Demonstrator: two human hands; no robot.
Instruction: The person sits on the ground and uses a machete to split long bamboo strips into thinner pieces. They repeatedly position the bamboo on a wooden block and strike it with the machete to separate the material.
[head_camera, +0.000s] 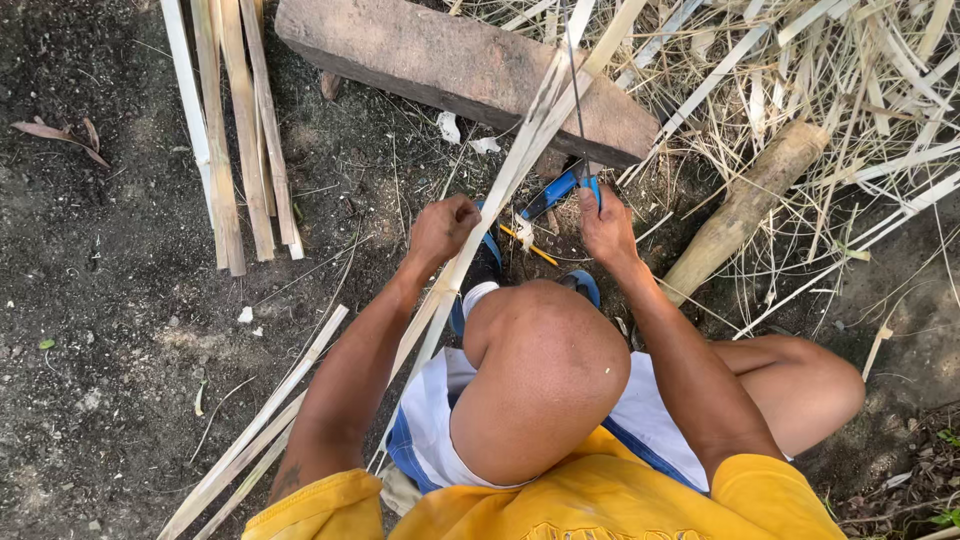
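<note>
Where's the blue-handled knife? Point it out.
In the head view, the knife is centre frame, in the right hand, just below the wooden block and right of the long bamboo strip.

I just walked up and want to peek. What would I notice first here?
Right in the middle, a person's left hand grips a long pale bamboo strip that runs slanting across the dark soil, while the right hand holds a blue-handled knife beside it. Behind the hands lies a big reddish wooden block, and at top right a messy heap of bamboo shavings.
</note>
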